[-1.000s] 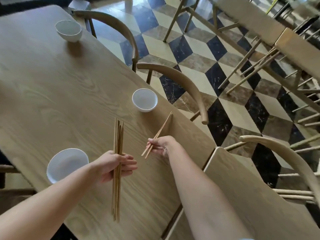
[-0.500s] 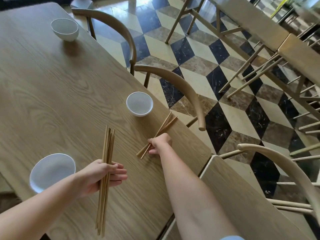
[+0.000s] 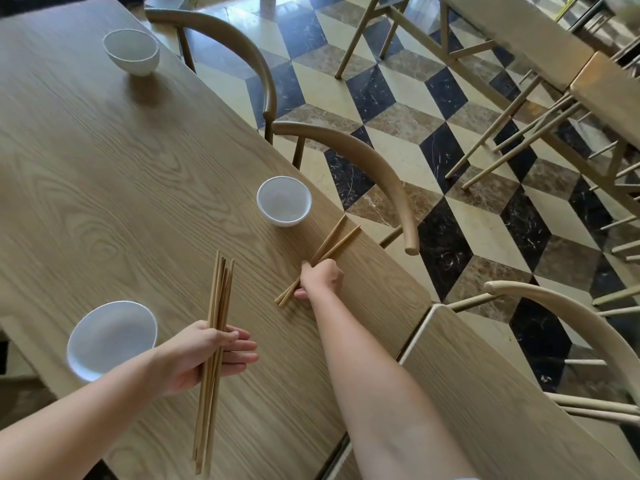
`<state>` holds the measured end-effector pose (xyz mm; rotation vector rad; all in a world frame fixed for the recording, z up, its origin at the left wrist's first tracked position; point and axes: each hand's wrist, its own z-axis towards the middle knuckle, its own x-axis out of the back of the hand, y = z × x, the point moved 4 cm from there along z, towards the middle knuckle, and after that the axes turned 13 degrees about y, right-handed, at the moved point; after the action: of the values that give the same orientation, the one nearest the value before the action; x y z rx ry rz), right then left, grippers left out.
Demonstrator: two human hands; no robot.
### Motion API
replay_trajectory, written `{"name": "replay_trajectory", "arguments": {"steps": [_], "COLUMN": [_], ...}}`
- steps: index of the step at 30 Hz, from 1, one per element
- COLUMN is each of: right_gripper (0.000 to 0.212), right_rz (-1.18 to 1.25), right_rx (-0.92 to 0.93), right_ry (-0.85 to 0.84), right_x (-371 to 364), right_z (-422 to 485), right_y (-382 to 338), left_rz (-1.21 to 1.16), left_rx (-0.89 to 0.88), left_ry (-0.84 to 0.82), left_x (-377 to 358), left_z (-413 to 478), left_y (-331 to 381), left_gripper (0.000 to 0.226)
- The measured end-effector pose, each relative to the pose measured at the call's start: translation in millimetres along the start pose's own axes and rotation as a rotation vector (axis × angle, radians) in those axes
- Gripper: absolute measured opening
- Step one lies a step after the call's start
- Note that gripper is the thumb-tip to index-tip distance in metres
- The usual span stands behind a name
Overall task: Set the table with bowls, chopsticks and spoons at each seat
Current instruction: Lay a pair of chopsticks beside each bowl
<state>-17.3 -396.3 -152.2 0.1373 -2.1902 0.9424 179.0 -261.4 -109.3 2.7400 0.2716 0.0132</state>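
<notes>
Three white bowls stand on the wooden table (image 3: 121,174): one far back (image 3: 131,51), one near the right edge (image 3: 284,200), one at the near left edge (image 3: 110,339). My right hand (image 3: 320,277) rests low on the table, fingers closed on a pair of wooden chopsticks (image 3: 334,245) lying just right of the middle bowl, their tips splayed apart toward the table edge. My left hand (image 3: 207,356) grips a bundle of several chopsticks (image 3: 218,306), held roughly upright above the table, right of the near bowl.
Curved wooden chairs stand along the table's right side: one at the back (image 3: 221,32), one by the middle bowl (image 3: 374,168), one nearer (image 3: 568,317). A second table (image 3: 485,410) abuts at the lower right. More tables and chairs stand across the checkered floor (image 3: 398,98).
My right hand lowered the pair of chopsticks onto the table beside the middle bowl, and their tips spread apart. My left hand kept its bundle, barely moving.
</notes>
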Motion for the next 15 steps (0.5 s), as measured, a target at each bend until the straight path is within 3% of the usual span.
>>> {"name": "replay_trajectory", "arguments": {"steps": [15], "right_gripper": [0.029], "right_rz": [0.046], "right_rx": [-0.093], "right_ry": [-0.026], "right_x": [-21], "right_z": [-11], "right_y": [2], "left_rz": [-0.044], "left_rx": [0.003], "left_ry": [-0.035], "left_x": [17], "left_z": [4], "left_y": [-5], "left_gripper": [0.02]}}
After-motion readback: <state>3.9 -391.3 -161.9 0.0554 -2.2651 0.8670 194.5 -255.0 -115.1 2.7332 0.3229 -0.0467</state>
